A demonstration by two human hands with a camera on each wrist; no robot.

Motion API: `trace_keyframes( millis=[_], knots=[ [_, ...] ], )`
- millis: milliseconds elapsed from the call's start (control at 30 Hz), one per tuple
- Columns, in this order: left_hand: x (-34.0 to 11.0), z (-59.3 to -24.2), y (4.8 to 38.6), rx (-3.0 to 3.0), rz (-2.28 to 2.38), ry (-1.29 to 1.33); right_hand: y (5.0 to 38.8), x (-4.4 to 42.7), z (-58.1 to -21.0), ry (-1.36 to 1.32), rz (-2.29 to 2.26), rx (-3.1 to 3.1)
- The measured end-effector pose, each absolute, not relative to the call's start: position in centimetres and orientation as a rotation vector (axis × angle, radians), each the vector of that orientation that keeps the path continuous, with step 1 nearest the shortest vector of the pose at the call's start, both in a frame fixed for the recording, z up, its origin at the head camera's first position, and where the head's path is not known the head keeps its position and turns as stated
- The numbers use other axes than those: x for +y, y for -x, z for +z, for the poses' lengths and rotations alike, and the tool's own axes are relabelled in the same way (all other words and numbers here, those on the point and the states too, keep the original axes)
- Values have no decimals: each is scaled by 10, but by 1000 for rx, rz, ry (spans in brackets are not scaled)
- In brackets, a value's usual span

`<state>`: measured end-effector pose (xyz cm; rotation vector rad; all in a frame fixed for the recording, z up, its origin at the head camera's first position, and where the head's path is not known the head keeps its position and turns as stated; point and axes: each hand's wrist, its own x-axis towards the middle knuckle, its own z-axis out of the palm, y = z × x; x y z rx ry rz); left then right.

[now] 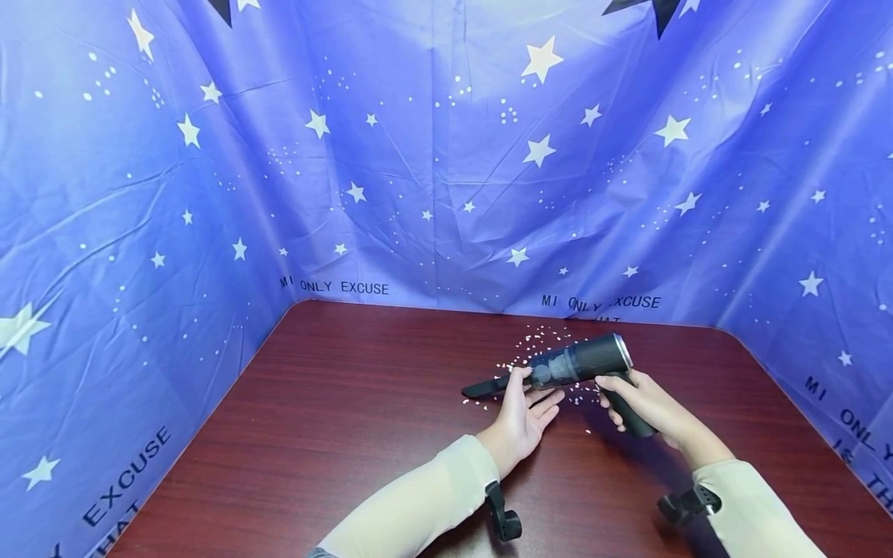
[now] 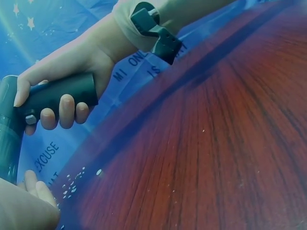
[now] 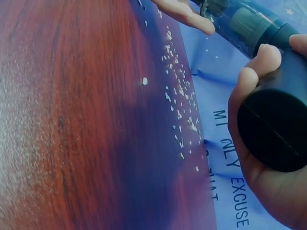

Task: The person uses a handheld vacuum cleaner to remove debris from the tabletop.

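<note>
A black handheld vacuum cleaner (image 1: 586, 359) with a clear dust cup and a narrow nozzle (image 1: 481, 389) is held above the table, nozzle towards the left. My right hand (image 1: 645, 403) grips its handle, fingers wrapped round, as the left wrist view also shows. At the nozzle's base my left hand (image 1: 522, 418) touches the vacuum with the thumb; its other visible fingers stretch out loosely beneath. White crumb-like bits (image 3: 180, 91) lie scattered on the table under and behind the vacuum. Part of them is hidden by the vacuum and my left hand.
The dark red wooden table (image 1: 335, 403) has blue star-printed cloth (image 1: 432, 170) hanging round its back and sides. Black wrist mounts (image 1: 504, 511) are strapped over both pale sleeves.
</note>
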<state>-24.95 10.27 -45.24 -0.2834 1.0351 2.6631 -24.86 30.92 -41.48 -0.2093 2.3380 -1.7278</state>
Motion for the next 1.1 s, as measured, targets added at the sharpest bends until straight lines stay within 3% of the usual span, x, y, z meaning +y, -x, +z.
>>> trace_keyframes(
  millis=[1100],
  knots=[
    [131, -442, 241, 1025, 2562, 112, 230, 350, -406, 249, -1707, 2433]
  ],
)
